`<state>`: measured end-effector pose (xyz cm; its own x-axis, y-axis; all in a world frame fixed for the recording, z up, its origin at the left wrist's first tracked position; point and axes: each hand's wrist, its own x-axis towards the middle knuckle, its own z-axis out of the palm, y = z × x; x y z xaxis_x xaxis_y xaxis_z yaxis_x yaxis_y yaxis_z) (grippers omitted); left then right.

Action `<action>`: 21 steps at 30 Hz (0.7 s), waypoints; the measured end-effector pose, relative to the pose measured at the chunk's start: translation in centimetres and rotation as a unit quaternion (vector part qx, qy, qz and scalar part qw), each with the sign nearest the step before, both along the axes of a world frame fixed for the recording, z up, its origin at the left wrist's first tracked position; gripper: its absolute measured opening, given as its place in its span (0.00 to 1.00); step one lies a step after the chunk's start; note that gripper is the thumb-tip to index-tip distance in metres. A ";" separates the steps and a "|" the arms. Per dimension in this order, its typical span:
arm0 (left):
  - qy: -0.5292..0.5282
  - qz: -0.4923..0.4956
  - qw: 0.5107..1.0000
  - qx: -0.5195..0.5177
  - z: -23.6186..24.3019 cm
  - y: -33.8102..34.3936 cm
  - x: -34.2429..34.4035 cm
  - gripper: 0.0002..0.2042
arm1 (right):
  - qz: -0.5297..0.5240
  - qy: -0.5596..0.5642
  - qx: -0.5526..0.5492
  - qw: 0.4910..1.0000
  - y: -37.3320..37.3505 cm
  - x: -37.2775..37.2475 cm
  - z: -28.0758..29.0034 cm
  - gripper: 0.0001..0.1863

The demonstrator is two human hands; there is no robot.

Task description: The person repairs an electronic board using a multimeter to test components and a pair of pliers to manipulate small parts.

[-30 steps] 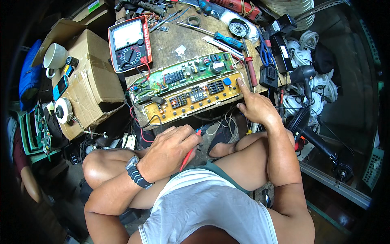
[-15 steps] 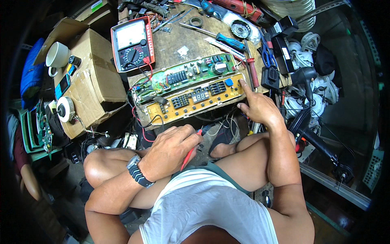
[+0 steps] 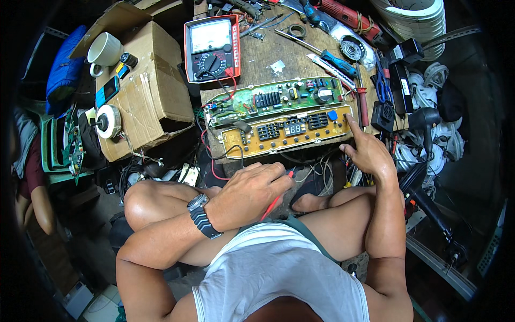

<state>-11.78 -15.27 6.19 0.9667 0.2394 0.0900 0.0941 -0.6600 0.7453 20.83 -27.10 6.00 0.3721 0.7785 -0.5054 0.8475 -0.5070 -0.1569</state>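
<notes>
My left hand [image 3: 249, 190], with a watch on its wrist, is closed around a red test probe [image 3: 271, 208] just below the workbench edge. A black lead runs down to this hand, but its end is hidden behind the fingers. My right hand [image 3: 371, 155] reaches forward, index finger stretched onto the right end of a yellow circuit board [image 3: 284, 140] and thumb apart. That board carries a small digit display and a blue part. Directly behind it lies a longer green circuit board [image 3: 247, 110]. An analog multimeter [image 3: 213, 48] in a red case sits farther back, red and black leads attached.
Left of the bench stands a cardboard box [image 3: 161, 88] bearing a white cup [image 3: 105, 49]. A blue-handled screwdriver [image 3: 339, 63], a red-handled tool [image 3: 363, 110] and a red power tool [image 3: 351, 19] lie at the right and back. A person's arm [image 3: 42, 206] shows at far left.
The whole view has shifted, so the bench and boards appear farther right and slightly higher. My left hand still grips the probe, and my right finger stays at the yellow board's right end.
</notes>
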 end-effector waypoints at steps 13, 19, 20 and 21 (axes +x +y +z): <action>-0.002 -0.001 1.000 0.005 0.1 0.0 0.1 0.12 | 0.004 0.005 0.016 1.000 -0.2 0.1 0.1 0.48; -0.001 -0.004 1.000 0.006 -0.1 0.0 0.0 0.12 | -0.001 0.011 0.003 1.000 -0.1 0.2 0.1 0.48; 0.001 -0.004 1.000 0.006 -0.1 -0.1 -0.1 0.12 | -0.001 0.010 0.001 1.000 0.0 0.1 0.2 0.48; 0.002 -0.004 1.000 0.007 -0.1 -0.1 -0.1 0.12 | -0.001 0.010 0.000 1.000 0.0 0.0 0.3 0.48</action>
<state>-11.86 -15.36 6.06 0.9690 0.2308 0.0884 0.0926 -0.6705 0.7361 20.86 -27.07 6.31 0.3633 0.7776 -0.5131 0.8438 -0.5081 -0.1727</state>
